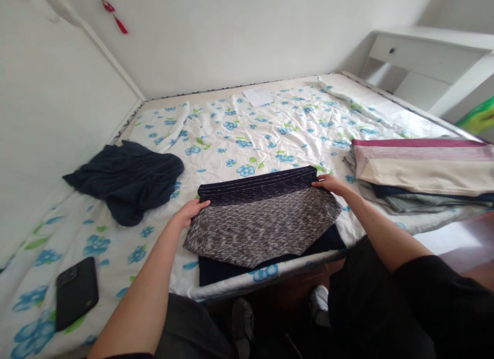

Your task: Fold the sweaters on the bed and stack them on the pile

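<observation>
A partly folded knit sweater [254, 227] lies near the bed's front edge, mottled grey-brown with a navy, thin-striped band along its far side. My left hand [193, 209] is closed on the left end of that band, thumb on top. At the opposite end my right hand [331, 184] pinches the fabric in the same way. Part of the sweater's navy section [216, 271] shows beneath the mottled part at the front. The undersides of both hands' fingers are hidden by cloth.
A crumpled dark navy garment [135, 173] lies left on the floral bedsheet [231, 142], above a black phone [77, 292]. Folded clothes [424, 168] are stacked at right. White paper [257, 97] rests toward the back. A white drawer unit [420, 65] stands beyond the bed's right side.
</observation>
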The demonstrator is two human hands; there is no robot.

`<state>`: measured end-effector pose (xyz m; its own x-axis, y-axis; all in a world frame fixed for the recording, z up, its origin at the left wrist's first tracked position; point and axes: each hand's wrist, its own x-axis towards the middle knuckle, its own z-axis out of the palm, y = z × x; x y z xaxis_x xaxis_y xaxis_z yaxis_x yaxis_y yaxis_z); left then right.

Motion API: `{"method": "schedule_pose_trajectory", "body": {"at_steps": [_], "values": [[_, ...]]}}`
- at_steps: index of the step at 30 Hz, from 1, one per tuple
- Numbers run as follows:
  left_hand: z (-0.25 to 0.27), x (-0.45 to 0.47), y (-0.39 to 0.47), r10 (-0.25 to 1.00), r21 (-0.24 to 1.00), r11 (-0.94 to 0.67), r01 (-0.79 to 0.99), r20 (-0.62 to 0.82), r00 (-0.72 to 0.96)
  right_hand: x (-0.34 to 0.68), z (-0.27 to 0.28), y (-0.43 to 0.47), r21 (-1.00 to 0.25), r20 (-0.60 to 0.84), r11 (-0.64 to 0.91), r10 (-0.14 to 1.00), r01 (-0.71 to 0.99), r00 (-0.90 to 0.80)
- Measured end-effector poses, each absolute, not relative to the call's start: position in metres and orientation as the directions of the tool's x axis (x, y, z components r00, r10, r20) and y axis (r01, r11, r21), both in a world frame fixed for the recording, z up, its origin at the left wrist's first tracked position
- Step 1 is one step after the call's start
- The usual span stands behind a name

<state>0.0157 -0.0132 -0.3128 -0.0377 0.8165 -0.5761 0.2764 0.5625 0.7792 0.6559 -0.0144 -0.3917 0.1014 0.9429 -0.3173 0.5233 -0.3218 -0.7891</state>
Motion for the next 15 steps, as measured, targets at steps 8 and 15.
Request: {"method": "schedule_pose_trajectory", "body": {"at_steps": [8, 15], "values": [[-0.305, 0.02, -0.026, 0.911, 0.825, 0.403, 0.396, -0.405, -0.084, 0.641, -0.38, -0.028, -0.64, -0.142, -0.28, 0.958, 0.716, 0.248], [-0.273, 0.007, -0.079, 0.773, 0.715, 0.572, 0.402, -0.634, 0.029, 0.625, -0.361, -0.076, -0.664, 0.04, -0.069, 0.991, 0.744, 0.127]]}}
